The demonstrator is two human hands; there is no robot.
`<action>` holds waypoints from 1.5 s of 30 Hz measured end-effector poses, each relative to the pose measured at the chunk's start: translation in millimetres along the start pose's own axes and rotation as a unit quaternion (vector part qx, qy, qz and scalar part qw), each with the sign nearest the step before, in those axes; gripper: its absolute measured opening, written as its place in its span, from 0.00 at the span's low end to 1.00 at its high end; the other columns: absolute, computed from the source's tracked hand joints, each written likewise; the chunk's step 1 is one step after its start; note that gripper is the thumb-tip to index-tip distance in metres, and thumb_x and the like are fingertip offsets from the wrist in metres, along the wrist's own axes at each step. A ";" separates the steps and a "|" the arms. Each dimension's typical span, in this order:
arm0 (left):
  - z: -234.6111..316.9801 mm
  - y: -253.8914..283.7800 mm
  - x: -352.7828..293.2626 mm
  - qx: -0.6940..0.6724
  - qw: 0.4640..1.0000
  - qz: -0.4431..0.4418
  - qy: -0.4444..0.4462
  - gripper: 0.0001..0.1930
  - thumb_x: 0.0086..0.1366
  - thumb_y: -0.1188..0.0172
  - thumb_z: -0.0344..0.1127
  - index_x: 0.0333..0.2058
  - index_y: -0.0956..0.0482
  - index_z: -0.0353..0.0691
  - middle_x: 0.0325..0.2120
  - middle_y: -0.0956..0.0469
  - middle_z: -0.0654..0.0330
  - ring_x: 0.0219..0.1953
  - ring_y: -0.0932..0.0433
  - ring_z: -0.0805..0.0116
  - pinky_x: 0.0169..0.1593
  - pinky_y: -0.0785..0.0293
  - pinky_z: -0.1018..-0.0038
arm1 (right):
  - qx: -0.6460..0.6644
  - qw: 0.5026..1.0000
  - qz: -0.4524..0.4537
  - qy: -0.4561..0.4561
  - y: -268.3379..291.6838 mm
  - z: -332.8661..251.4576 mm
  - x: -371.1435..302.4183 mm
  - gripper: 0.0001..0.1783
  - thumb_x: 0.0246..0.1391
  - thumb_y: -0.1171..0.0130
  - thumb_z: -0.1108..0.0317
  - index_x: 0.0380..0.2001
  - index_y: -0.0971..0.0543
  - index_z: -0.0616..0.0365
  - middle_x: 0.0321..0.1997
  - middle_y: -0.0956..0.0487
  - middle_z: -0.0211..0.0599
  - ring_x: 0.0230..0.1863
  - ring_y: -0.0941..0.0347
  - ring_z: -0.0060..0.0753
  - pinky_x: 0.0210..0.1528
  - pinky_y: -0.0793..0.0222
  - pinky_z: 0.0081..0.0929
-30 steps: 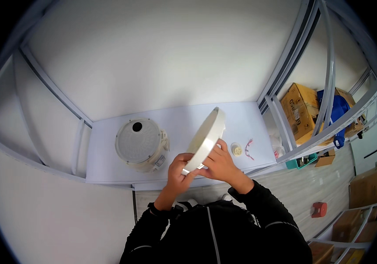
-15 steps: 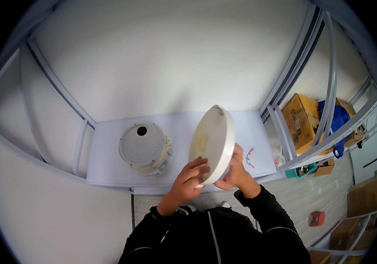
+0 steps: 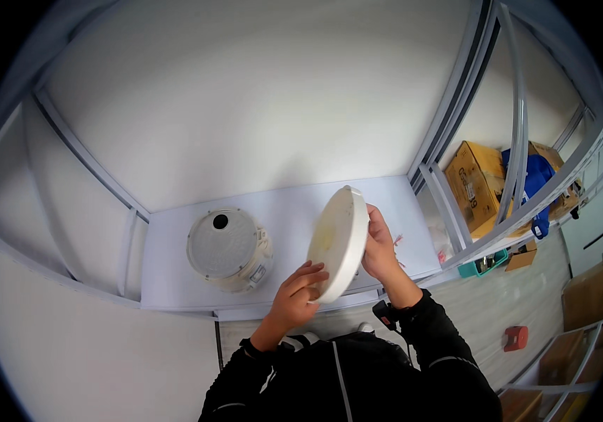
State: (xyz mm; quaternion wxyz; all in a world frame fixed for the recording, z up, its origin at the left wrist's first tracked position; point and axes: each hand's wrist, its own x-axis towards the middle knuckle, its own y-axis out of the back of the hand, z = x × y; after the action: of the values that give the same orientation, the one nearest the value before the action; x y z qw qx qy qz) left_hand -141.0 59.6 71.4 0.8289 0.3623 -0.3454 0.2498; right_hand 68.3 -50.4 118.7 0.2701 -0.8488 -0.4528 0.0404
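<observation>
I hold a round white lid-like disc (image 3: 338, 243) tilted nearly on edge above the table. It has a raised rim and a faint yellowish patch on its left-facing side. My left hand (image 3: 296, 295) grips its lower edge, fingers spread over that face. My right hand (image 3: 381, 246) is on the far right side, its fingertips partly hidden behind the rim. To the left stands a round white appliance body (image 3: 225, 247), with a grey ribbed top, a dark round hole near its back edge and a label low on its side.
The white table (image 3: 168, 278) stands against a pale wall, framed by grey metal posts. A small red cord or wire piece (image 3: 398, 241) lies at its right. Beyond are cardboard boxes (image 3: 471, 184), a blue cloth item (image 3: 537, 186), a teal bin (image 3: 483, 265) and a red stool (image 3: 516, 338).
My right hand has slid up along the disc's right side from its lower edge. The disc has turned slightly more edge-on. My left hand stays at the bottom edge. The view has shifted a little.
</observation>
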 end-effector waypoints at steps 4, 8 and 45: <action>-2.2 0.6 -2.1 0.000 0.995 -0.003 0.102 0.24 0.59 0.22 0.31 0.55 0.17 0.36 0.51 0.15 0.50 0.58 0.16 0.50 0.65 0.23 0.55 | -0.058 0.995 -0.012 0.075 -20.1 -2.7 -10.1 0.31 0.71 0.35 0.67 0.68 0.40 0.59 0.56 0.22 0.40 0.57 0.23 0.27 0.58 0.23 0.31; 12.7 11.4 3.0 -0.150 0.954 -0.088 0.245 0.37 0.57 0.20 0.36 0.64 0.26 0.34 0.58 0.19 0.49 0.59 0.18 0.57 0.63 0.24 0.60 | -0.145 0.978 -0.045 0.141 -32.6 3.7 -21.4 0.31 0.69 0.32 0.71 0.67 0.36 0.60 0.60 0.24 0.40 0.60 0.26 0.27 0.62 0.27 0.30; 7.2 2.7 10.5 -0.297 0.864 0.196 0.356 0.14 0.67 0.32 0.26 0.50 0.16 0.30 0.43 0.13 0.60 0.43 0.18 0.76 0.46 0.22 0.74 | -0.295 0.940 0.036 0.169 -32.6 2.8 -28.0 0.29 0.69 0.32 0.62 0.63 0.33 0.63 0.52 0.20 0.40 0.50 0.23 0.28 0.53 0.24 0.29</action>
State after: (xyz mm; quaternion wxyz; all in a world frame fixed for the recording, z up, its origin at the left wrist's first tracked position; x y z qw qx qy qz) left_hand -138.9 57.4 84.1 0.8978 -0.0896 -0.1490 0.4047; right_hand 26.6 -56.8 127.5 0.0788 -0.9005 -0.3610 -0.2291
